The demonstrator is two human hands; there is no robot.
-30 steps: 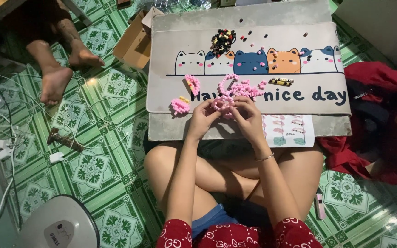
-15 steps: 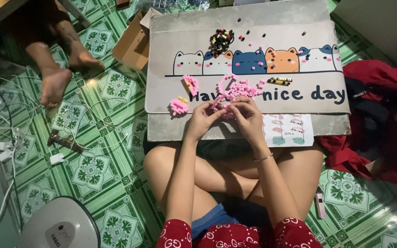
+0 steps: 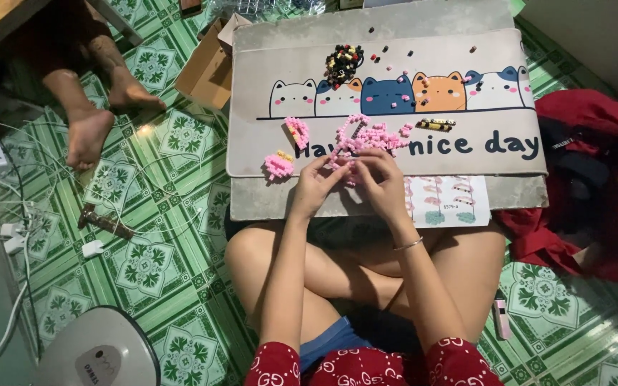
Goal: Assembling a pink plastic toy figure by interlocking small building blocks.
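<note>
Since a second earlier little had changed: the left hand [image 3: 315,187] and right hand [image 3: 382,184] stayed together, pinching pink blocks [image 3: 366,137] over the mat [image 3: 252,107], assembly ongoing.

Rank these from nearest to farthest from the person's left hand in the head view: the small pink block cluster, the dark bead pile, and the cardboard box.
Measured from the left hand:
1. Small pink block cluster, just left of the hand on the mat's near edge.
2. Dark bead pile, up at the mat's far side above the cat drawings.
3. Cardboard box, off the mat on the floor, far left.
</note>
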